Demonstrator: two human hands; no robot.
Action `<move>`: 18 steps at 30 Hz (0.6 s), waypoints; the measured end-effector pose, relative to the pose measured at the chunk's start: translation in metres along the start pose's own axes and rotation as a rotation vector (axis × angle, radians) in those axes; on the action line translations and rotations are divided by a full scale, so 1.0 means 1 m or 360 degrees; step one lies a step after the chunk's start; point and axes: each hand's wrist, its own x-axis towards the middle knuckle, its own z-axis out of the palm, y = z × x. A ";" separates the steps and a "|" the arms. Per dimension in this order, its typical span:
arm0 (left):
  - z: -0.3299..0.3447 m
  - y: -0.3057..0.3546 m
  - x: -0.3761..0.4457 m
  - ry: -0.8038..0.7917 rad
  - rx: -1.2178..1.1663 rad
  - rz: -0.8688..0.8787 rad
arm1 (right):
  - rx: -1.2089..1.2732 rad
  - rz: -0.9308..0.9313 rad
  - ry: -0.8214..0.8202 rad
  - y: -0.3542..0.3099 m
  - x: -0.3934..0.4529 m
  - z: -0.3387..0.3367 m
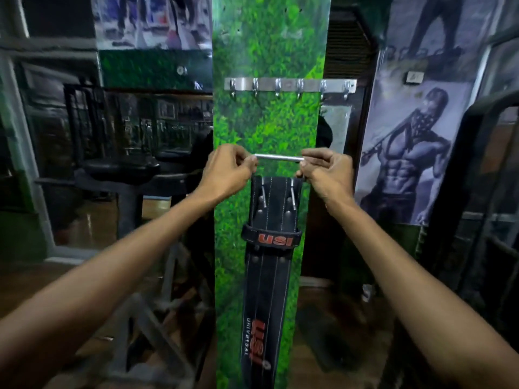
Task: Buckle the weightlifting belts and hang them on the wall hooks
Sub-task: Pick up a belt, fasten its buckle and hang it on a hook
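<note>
A black leather weightlifting belt (266, 276) with red USI lettering hangs straight down in front of a green leaf-patterned wall panel (269, 122). Its two prongs sit in holes and a loop keeper wraps the strap. My left hand (229, 169) pinches the left end of the silver buckle bar (279, 157). My right hand (327, 171) pinches the bar's right end. Both hands hold the buckle level, well below a steel hook rack (290, 85) with several bare hooks.
A black padded gym machine (120, 169) stands to the left, with mirrors behind it. On the right wall is a bodybuilder poster (407, 153), and a dark metal frame (483, 192) stands at far right. Below is a wooden floor.
</note>
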 end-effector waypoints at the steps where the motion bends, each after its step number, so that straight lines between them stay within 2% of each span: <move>1: 0.005 0.013 0.012 0.0030 0.0134 0.0078 | -0.0105 -0.0075 0.0029 -0.001 0.014 -0.008; 6: 0.042 0.069 0.069 0.0183 0.0595 0.0313 | -0.0358 -0.0290 0.0224 -0.012 0.080 -0.046; 13: 0.090 0.137 0.136 0.0284 0.1144 0.0794 | -0.0513 -0.0329 0.0387 -0.026 0.157 -0.108; 18: 0.119 0.162 0.188 0.0363 0.1446 0.0740 | -0.0543 -0.0349 0.0418 -0.028 0.205 -0.132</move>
